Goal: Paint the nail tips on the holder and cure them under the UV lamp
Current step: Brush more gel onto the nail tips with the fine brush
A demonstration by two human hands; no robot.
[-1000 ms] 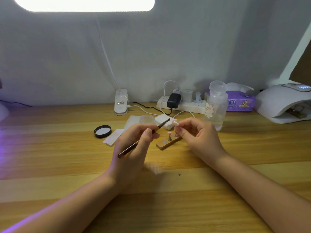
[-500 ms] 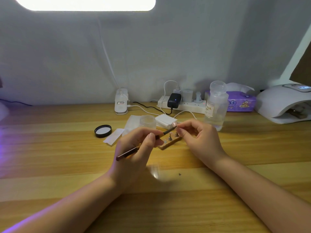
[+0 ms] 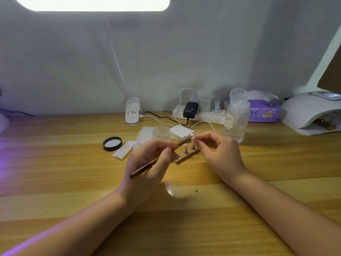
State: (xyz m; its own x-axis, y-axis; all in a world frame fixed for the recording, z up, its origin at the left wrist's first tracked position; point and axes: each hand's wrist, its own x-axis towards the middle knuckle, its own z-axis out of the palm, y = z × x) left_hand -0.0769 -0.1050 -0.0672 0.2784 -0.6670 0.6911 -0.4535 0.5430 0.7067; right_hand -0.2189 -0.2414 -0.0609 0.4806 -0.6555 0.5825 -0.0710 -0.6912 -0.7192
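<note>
Compared with one second ago, we find the left hand (image 3: pixel 147 163) shifted slightly right and away from the body, carrying the brush (image 3: pixel 158 159) with it. The brush tip, previously short of the nail tip (image 3: pixel 192 137), now meets it. The right hand (image 3: pixel 219 152), pinching the nail tip, sits marginally lower and closer to the wooden holder (image 3: pixel 186 157). The gap between the two hands has narrowed.

Holder (image 3: pixel 186 157) on table (image 3: pixel 55 172); lamp (image 3: pixel 310 115) far right
</note>
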